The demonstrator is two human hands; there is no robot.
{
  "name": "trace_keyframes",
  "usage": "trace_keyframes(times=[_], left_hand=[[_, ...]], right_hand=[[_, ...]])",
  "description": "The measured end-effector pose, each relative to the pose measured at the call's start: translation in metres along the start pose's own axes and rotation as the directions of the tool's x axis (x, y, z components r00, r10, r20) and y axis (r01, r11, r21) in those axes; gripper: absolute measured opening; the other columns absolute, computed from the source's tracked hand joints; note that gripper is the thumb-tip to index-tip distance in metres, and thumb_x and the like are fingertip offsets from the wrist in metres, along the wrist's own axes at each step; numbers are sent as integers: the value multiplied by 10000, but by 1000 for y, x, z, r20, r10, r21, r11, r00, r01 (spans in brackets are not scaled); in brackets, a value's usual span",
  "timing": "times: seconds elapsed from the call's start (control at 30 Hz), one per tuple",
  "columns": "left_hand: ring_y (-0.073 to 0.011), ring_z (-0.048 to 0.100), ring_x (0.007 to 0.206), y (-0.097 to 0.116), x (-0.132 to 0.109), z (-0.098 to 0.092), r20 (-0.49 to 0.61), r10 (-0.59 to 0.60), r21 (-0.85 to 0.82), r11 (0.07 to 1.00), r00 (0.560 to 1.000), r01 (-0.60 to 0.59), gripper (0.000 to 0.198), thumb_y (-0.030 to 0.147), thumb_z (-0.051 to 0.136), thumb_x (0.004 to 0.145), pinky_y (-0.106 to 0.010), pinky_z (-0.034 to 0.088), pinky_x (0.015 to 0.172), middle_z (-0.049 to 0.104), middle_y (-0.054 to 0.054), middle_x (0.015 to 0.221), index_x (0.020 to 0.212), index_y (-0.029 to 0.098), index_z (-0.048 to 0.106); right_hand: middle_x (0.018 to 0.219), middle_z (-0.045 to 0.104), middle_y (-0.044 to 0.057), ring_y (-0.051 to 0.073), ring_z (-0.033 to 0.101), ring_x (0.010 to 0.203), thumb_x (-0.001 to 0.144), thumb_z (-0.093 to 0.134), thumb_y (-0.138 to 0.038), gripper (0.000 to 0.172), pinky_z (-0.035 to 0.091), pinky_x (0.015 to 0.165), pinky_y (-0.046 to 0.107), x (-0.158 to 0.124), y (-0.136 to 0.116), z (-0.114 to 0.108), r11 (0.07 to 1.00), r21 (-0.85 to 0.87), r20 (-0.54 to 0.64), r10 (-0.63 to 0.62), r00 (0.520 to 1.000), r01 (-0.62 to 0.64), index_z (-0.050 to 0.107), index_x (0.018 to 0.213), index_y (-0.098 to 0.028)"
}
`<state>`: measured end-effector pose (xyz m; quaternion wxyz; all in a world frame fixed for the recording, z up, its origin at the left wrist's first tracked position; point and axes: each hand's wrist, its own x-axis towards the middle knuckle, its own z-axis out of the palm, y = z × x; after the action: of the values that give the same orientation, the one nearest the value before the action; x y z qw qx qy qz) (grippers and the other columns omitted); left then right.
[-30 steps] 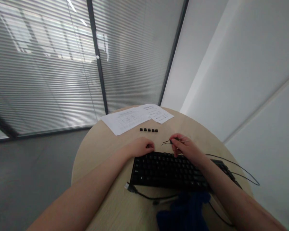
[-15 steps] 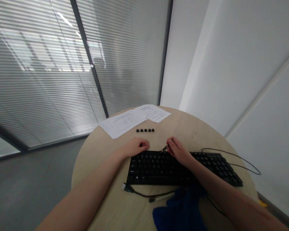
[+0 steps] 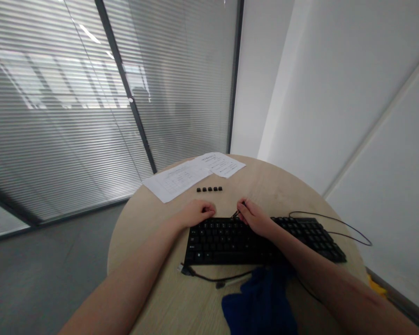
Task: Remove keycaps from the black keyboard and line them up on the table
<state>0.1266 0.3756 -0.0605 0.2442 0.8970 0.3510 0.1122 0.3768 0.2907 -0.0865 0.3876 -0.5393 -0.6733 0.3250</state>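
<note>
A black keyboard (image 3: 226, 242) lies across the round wooden table (image 3: 143, 232). My left hand (image 3: 197, 212) rests curled at the keyboard's far left corner, its fingers closed against the edge. My right hand (image 3: 253, 217) is pinched on a thin wire keycap puller (image 3: 235, 215), whose tip sits on the top row of keys. A short row of loose black keycaps (image 3: 209, 189) lies on the table beyond both hands.
Two printed paper sheets (image 3: 181, 179) lie at the table's far edge. The keyboard's black cable (image 3: 349, 230) loops off to the right, another cable end (image 3: 202, 277) trails along the front. A dark blue cloth (image 3: 261, 304) lies near me. Glass wall with blinds behind.
My right hand has come down from above the table to the keyboard's top row with the puller. The view has shifted right, showing more of the keyboard.
</note>
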Motion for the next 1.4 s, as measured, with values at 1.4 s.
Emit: trace_keyframes(times=[1.4], left_hand=[[-151,570,687,1,0,-3,-15,40,-18,999,999,-40,207,314,557,890,-263,399,650,647,5,735,825,181,702]], right_hand=[[615,439,-66,87,399,474,976,379,-654,445,324,457,207,-2,0,9,956,276,-180,-46,983,96,387,879,-220]])
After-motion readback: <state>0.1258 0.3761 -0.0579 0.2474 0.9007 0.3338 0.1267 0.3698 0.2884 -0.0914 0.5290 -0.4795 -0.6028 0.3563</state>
